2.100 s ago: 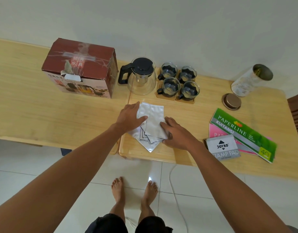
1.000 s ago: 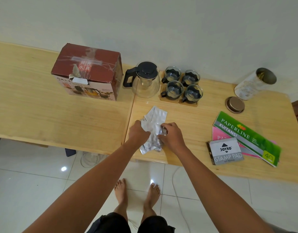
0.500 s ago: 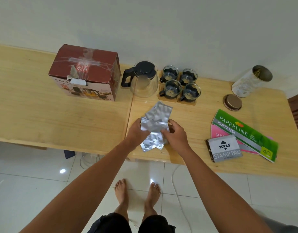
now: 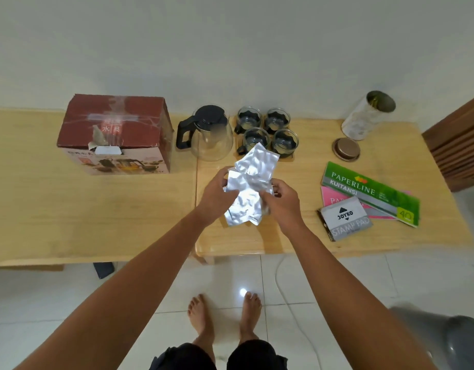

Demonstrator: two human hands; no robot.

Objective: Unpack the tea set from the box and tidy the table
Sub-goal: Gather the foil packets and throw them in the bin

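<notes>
Both hands gather silver foil packets in front of the glass teapot.

Head view: the left hand point(image 4: 217, 194) and right hand point(image 4: 282, 201) have their fingers closed on the foil packets point(image 4: 247, 188). Behind the teapot point(image 4: 209, 133), nothing; right of it, four glass cups point(image 4: 268, 132); left, the closed box point(image 4: 115, 133) on the desk point(image 4: 70, 209). Unpacking looks done; tidying remains.

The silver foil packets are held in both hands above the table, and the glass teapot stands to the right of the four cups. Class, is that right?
Not quite. The head view shows the glass teapot left of the four cups, beside the box. Both hands, left hand and right hand, do hold the silver foil packets.
</notes>
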